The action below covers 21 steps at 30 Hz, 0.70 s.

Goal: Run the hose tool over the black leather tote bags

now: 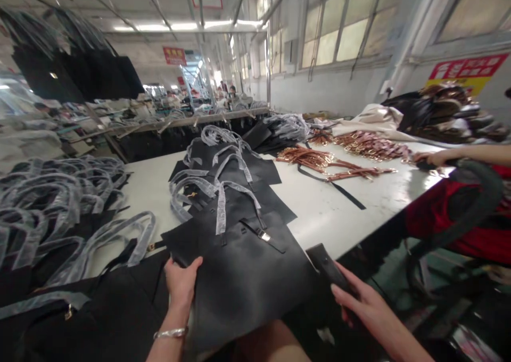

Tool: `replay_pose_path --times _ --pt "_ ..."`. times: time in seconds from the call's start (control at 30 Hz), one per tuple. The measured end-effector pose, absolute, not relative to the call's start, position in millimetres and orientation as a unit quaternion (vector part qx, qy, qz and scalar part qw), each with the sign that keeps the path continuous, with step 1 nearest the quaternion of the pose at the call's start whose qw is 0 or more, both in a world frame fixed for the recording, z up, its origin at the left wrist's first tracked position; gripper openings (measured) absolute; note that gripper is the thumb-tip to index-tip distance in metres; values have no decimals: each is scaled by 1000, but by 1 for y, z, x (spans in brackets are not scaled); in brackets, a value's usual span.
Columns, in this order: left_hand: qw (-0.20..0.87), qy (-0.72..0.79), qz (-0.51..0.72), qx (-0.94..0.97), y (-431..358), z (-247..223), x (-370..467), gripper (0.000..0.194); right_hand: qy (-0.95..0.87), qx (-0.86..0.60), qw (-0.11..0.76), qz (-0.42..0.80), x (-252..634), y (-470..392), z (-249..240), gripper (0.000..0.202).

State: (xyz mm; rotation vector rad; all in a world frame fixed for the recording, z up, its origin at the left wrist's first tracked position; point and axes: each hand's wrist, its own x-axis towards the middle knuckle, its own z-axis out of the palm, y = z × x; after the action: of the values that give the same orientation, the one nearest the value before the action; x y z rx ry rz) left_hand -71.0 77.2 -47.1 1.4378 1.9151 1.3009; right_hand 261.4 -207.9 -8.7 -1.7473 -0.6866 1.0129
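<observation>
In front of me lies a large black bag panel (247, 282) with a smooth leather-like surface. A thin strap with a gold buckle (264, 236) crosses its upper part. My left hand (181, 282) grips the panel's left edge, thumb on top and fingers partly hidden. At the panel's right edge, my right hand (355, 295) is closed around a black oblong piece (325, 263); what it is I cannot tell exactly. Beyond the panel, more black panels overlap in a stack, with handles (221, 207) wrapped in clear plastic lying on them.
Many plastic-wrapped handles (59, 197) on black panels crowd the left. Brown straps with gold clasps (307, 158) lie on the white table (319, 213). At the right, a co-worker's hand (435, 158) rests near the table edge. Black bags (75, 74) hang at the upper left.
</observation>
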Motion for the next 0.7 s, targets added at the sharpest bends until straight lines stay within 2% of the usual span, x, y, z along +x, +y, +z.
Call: replay_pose_path --times 0.07,0.13,0.17,0.23,0.3,0.4,0.47,0.6,0.7 --pt "95 685 428 581 57 -33 -72 75 -265 -720 483 421 268 -210 -1 84" --pt "31 630 391 671 32 -21 -53 63 -254 -726 481 420 272 -211 4 83" --pt "37 577 375 724 19 -18 -38 52 -252 -728 481 418 272 -212 6 83" --pt "121 431 306 840 -5 -17 -4 37 -252 -731 481 414 270 -213 10 83" --pt "178 314 214 908 -20 -22 28 38 -251 -730 481 415 266 -215 13 84" --pt "161 344 185 906 -17 -32 59 50 -253 -728 472 427 262 -211 18 83" --pt "139 377 194 895 -5 -36 66 50 -267 -728 459 435 260 -201 22 79" --pt "114 351 198 908 10 -38 66 32 -322 -719 416 454 258 -155 37 69" --pt "109 381 206 894 7 -37 65 26 -356 -699 376 493 255 -108 48 62"
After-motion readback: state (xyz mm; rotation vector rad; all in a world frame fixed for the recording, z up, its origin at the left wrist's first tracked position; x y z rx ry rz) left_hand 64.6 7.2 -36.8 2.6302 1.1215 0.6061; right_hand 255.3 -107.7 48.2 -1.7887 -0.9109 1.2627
